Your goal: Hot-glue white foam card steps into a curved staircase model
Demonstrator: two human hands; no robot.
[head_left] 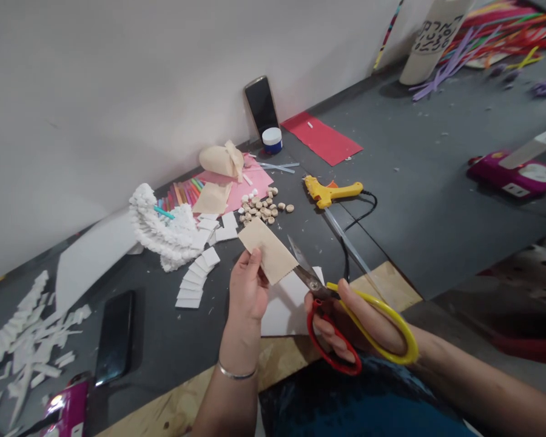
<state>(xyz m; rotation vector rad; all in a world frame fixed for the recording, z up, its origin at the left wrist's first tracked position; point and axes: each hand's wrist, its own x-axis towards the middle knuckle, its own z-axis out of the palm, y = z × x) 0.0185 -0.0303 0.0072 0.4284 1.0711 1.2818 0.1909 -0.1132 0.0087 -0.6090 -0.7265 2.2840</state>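
Between the thumb and fingers of my left hand [250, 285] is a beige rectangular piece of paper or thin sheet [269, 249], tilted over the table. My right hand [337, 321] grips a pair of scissors [316, 285] with one red and one yellow handle loop. Their blades are spread, and the lower one meets the sheet's right corner, partly hidden there. Under the hands lies a white sheet [286, 306]. Just beyond are several small beige round pieces [264, 209] in a pile and white square cards [198, 279] fanned in a row.
A yellow glue gun [330, 191] with a black cord rests right of the pile. A phone [261, 103] leans on the wall behind a small jar [272, 141]; another phone [115, 337] lies left. Red felt-like sheet [323, 138], white fluffy piece [164, 227] and white scraps [40, 352] lie around.
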